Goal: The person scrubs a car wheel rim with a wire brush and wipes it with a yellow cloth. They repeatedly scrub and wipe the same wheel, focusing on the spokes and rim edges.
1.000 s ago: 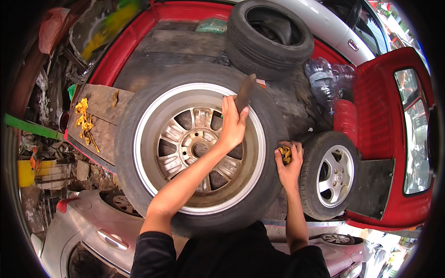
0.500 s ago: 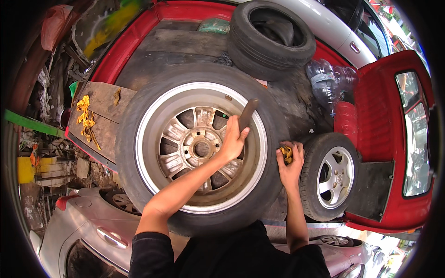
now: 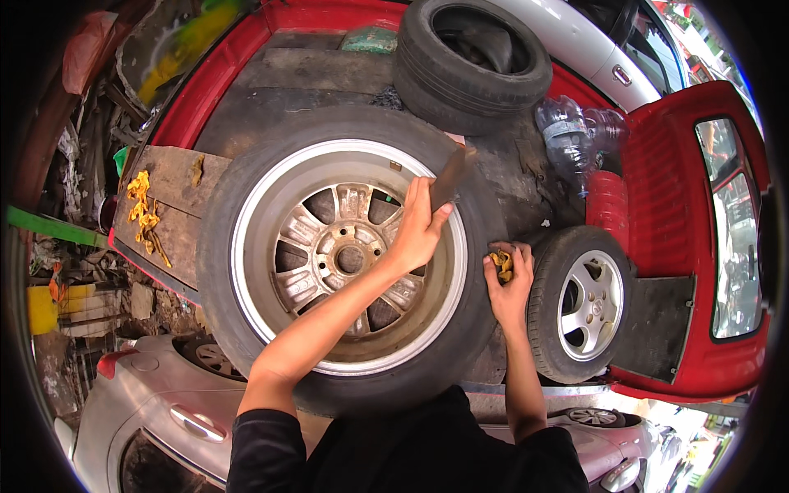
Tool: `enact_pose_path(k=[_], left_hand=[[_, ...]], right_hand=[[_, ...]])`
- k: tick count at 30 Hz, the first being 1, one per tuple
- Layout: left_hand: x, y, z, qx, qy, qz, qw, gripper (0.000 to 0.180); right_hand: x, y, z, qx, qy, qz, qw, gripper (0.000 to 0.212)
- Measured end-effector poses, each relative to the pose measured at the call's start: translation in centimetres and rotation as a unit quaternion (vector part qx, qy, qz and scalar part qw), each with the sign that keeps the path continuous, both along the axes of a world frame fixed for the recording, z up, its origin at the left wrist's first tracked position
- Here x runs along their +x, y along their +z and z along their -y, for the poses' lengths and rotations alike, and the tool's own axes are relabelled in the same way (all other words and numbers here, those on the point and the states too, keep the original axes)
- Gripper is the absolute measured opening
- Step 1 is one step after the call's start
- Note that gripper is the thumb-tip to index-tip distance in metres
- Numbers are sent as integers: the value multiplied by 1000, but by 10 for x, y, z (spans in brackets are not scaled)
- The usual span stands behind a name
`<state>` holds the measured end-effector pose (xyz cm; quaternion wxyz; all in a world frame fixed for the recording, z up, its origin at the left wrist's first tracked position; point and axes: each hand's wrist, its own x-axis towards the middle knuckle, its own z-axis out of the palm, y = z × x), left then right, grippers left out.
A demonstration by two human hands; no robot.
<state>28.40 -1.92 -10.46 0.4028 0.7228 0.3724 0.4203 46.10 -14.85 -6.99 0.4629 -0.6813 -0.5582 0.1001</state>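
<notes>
A large tyre [image 3: 218, 271] on a silver wheel rim [image 3: 283, 156] lies flat in front of me, the inner side of the rim facing up. Over the rim's right part, my left hand [image 3: 421, 226] is closed round a dark, flat, blade-like tool [image 3: 450, 179], smeared by motion at its upper end. At the tyre's right side, my right hand [image 3: 511, 275] pinches a crumpled yellow scrap [image 3: 502, 264] between thumb and fingers. Whether that hand touches the tyre I cannot tell.
A smaller wheel [image 3: 588, 306] stands right of my right hand. Farther back are a loose tyre [image 3: 472, 66] and clear plastic bottles [image 3: 567, 140]. More yellow scraps [image 3: 144, 214] lie on the boards [image 3: 185, 177] at left. A red truck-bed panel [image 3: 662, 189] stands at right.
The tool in my left hand has tilted and now shows a broader side. My right hand stays beside the tyre with the yellow scrap. The whole view has shifted slightly.
</notes>
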Motion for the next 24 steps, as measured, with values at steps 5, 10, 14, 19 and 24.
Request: enact_pose_path(k=[5,10,14,19,24], left_hand=[[0,2,-2,-96,11,-98,991,40],[0,4,-2,77,-5,15,997,41],[-1,6,-2,-97,19,-104,990,39],[5,8,-1,49,-11,17,999,38],[0,6,1,-52,-2,-48,997,38]], right_hand=[[1,-1,-1,3,3,4,1000,21],[1,0,1,-2,-3,9,1000,23],[1,0,1,-7,-6,9,1000,23],[-1,1,2,-10,-6,-34,999,21],[-1,4,1,4,-5,-10,1000,21]])
